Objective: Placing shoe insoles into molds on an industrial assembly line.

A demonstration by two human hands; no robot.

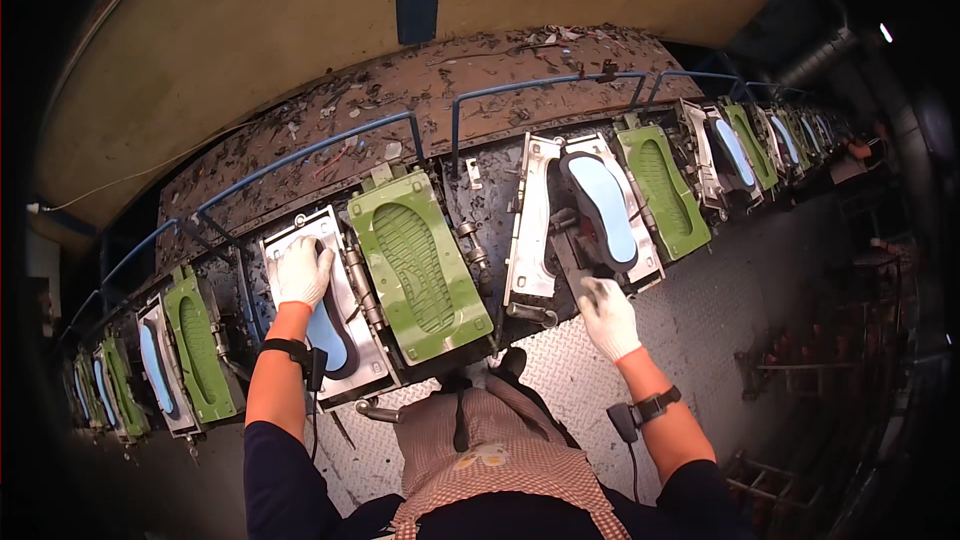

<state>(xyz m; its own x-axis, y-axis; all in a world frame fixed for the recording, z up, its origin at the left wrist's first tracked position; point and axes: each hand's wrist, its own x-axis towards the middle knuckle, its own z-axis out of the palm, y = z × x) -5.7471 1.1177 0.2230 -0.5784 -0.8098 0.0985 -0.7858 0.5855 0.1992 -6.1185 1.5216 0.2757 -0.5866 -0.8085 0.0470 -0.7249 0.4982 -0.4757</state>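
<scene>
My left hand (302, 272), in a white glove, lies with fingers stretched over the upper part of a silver mould half (362, 352). It covers much of the blue sole piece (328, 338) there, which has a dark edge. Hinged to this half is a green mould half (422, 265) with a sole-shaped hollow. My right hand (607, 318), also gloved, is closed at the lower end of a dark metal bar (572, 258), below another blue sole piece (603, 202). That piece sits tilted in an open silver frame (533, 230). What the right fingers grip is hidden.
More open moulds, such as a green one (664, 195) and a green one (202, 345), line both sides. Blue rails (310, 155) run behind them. A bench (400, 105) littered with scraps lies beyond. Below is a patterned metal floor (560, 380).
</scene>
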